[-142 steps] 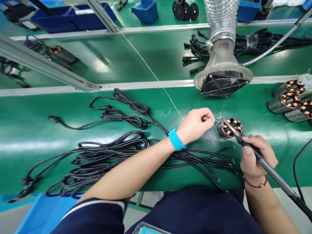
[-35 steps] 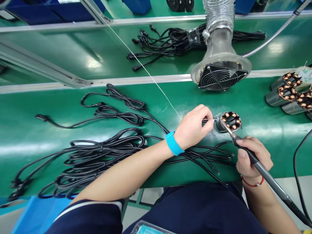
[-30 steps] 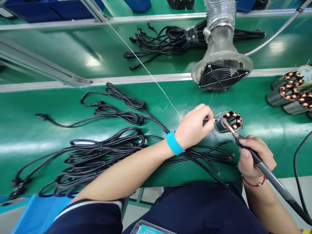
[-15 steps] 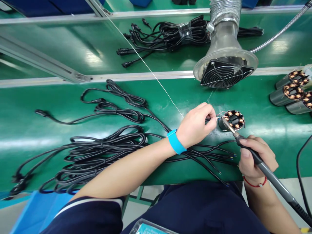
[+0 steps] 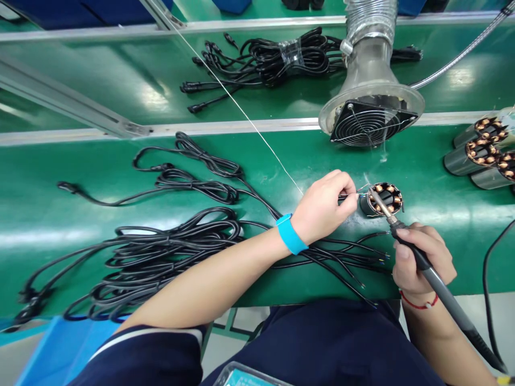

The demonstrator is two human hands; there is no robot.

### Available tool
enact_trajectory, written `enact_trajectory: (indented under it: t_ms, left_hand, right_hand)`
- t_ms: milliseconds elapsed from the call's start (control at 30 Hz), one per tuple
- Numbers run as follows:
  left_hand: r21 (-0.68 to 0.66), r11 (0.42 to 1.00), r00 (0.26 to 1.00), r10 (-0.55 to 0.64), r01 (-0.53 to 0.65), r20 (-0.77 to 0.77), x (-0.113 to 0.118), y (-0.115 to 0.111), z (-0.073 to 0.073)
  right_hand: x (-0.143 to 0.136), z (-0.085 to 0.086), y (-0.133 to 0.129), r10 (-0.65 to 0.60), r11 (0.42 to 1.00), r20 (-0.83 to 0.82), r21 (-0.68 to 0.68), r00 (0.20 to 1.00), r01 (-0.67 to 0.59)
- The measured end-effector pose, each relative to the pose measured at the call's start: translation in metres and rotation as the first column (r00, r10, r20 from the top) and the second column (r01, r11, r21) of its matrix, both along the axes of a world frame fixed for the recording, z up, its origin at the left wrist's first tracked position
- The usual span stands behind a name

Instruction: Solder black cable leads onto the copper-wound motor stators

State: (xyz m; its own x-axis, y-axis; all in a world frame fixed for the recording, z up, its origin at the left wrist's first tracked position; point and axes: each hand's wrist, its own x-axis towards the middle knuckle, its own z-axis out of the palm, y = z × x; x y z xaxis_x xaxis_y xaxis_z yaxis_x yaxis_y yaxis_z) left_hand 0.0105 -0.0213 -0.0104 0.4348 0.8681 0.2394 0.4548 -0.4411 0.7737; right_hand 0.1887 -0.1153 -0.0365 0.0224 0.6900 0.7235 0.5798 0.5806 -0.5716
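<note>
My left hand point(image 5: 324, 206), with a blue wristband, pinches the end of a black cable and a thin solder wire point(image 5: 241, 110) right beside a small motor stator point(image 5: 385, 198) with copper windings. My right hand point(image 5: 422, 257) grips a soldering iron point(image 5: 432, 276) like a pen. Its tip rests at the stator's left rim, where the cable's end meets it. A wisp of smoke rises there.
Loose black cables point(image 5: 169, 252) sprawl across the green bench to the left. A fume extractor with a fan grille point(image 5: 372, 120) hangs just behind the stator. More stators point(image 5: 480, 153) lie at the right edge. A tied cable bundle point(image 5: 281, 56) sits on the far belt.
The cable bundle on the far belt has drifted leftward. The iron's tip has shifted slightly along the stator's rim and smoke now shows. Both hands otherwise hold their places.
</note>
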Motion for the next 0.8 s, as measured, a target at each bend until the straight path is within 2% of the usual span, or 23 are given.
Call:
enact_trajectory:
  t_ms: [100,233,333,400,533,700,800]
  left_hand:
    - [-0.004,1.000,1.000,0.003,-0.003,0.002,0.000,0.000,0.000]
    - [0.004,1.000,1.000,-0.004,0.004,0.018,0.000,0.001,0.001]
    - [0.006,1.000,1.000,-0.010,0.009,0.027,0.001,0.001,0.002]
    - [0.003,1.000,1.000,-0.008,0.008,0.027,0.001,0.000,0.002]
    - [-0.025,1.000,1.000,0.000,0.001,0.025,0.002,0.000,0.002]
    - [-0.113,0.993,0.998,-0.018,0.025,0.060,0.002,0.002,0.004]
    - [-0.148,0.987,0.992,-0.052,0.069,0.112,-0.001,0.001,0.005]
  right_hand:
    - [0.000,-0.001,0.001,-0.040,0.999,0.025,-0.010,0.999,0.040]
    - [-0.004,0.004,0.005,-0.083,0.983,0.006,-0.165,0.997,0.083]
    - [-0.006,0.014,0.014,-0.125,0.955,0.092,-0.260,0.988,0.145]
    - [-0.007,0.019,0.020,-0.105,0.940,0.155,-0.306,0.982,0.149]
    - [-0.008,0.018,0.025,-0.065,0.931,0.184,-0.342,0.981,0.126]
    - [-0.014,0.010,0.024,-0.182,0.914,0.105,-0.348,0.978,0.208]
    - [-0.020,0.010,0.026,-0.182,0.917,0.135,-0.333,0.974,0.218]
